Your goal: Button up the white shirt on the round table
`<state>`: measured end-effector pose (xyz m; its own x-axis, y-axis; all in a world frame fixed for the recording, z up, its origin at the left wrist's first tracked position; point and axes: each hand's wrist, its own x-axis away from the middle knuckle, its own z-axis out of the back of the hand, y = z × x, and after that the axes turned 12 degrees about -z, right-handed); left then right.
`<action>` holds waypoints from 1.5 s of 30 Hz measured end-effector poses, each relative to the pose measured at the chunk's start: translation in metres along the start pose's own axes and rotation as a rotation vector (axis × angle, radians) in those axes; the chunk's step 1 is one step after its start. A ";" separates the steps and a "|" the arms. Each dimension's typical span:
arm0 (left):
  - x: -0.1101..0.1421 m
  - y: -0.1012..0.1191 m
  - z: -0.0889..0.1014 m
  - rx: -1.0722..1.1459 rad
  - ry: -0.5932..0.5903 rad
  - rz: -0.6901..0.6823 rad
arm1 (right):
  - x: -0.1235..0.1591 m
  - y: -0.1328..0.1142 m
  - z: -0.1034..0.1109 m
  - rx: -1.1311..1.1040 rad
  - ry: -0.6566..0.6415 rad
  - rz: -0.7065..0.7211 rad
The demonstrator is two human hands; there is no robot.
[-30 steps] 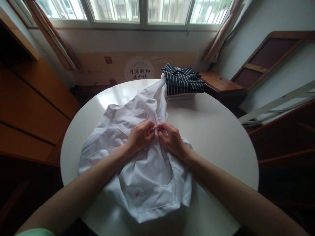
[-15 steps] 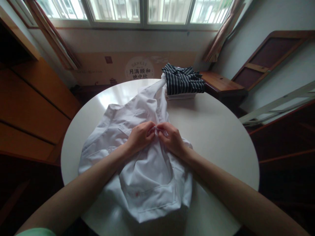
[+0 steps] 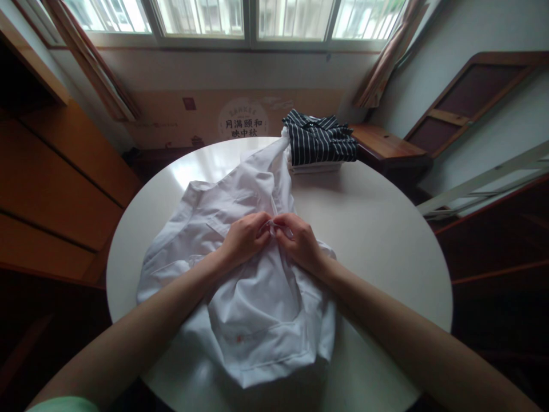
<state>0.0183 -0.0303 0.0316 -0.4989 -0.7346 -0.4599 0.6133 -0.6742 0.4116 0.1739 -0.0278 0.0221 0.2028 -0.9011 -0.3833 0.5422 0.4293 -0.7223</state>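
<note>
Spread over the round white table (image 3: 377,246) lies a white shirt (image 3: 261,297), rumpled, with a small red mark on its near part. My left hand (image 3: 246,236) pinches the shirt's fabric edge near its middle. Right beside it, my right hand (image 3: 297,237) pinches the same edge from the other side, the fingertips of both hands almost touching. Whether a button sits between the fingers is too small to tell. Both forearms rest low over the cloth.
At the table's back right, a black-and-white striped shirt (image 3: 321,140) lies folded on top of folded white cloth (image 3: 319,168). A wooden bench (image 3: 386,143) stands behind the table. An orange-brown cabinet (image 3: 55,177) is on the left.
</note>
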 end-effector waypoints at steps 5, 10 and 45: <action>0.000 0.000 0.000 -0.012 -0.006 -0.001 | 0.000 -0.001 0.000 0.005 -0.007 -0.003; -0.001 0.000 0.001 -0.019 -0.024 0.008 | 0.000 0.000 0.000 0.015 -0.002 0.001; -0.001 -0.002 -0.001 -0.057 -0.060 0.002 | -0.001 0.001 0.000 0.068 -0.066 -0.006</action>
<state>0.0178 -0.0282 0.0304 -0.5327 -0.7400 -0.4106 0.6469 -0.6688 0.3663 0.1744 -0.0263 0.0223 0.2518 -0.9067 -0.3384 0.5970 0.4207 -0.6831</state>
